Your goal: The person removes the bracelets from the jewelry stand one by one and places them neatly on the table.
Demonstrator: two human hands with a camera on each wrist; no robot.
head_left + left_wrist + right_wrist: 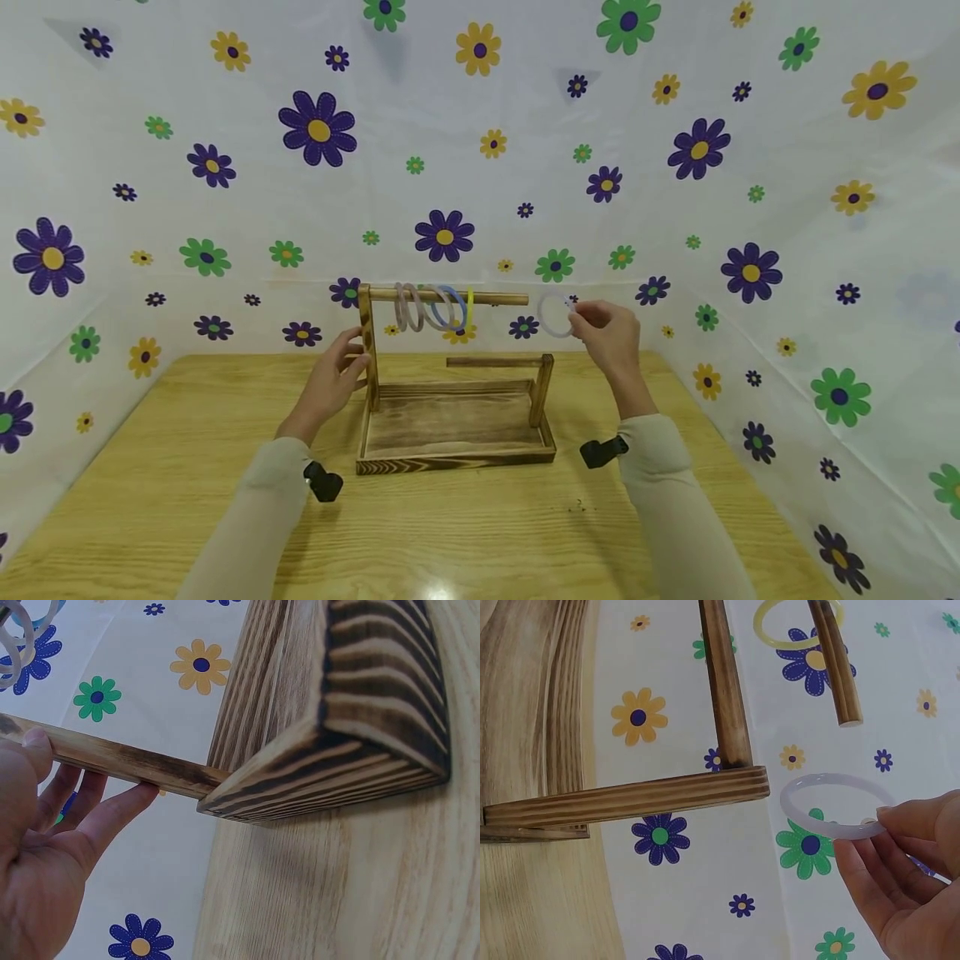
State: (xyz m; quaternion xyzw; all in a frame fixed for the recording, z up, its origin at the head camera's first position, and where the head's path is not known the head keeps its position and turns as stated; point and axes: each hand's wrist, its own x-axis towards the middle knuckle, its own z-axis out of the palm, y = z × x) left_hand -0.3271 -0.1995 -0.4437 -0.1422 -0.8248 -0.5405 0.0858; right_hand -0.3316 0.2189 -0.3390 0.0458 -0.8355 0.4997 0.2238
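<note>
Pale ring (817,826), right edge pinched in right hand (611,335), left hand (327,379) gripping wooden post (120,757)

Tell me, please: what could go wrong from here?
The right hand pinches the pale lavender bangle only at its edge, so it might slip. The upper bar has an open end; the yellow bangle nearest it could slide off if bumped. The left hand holds the tall post; a push could shift the wooden stand.
</note>
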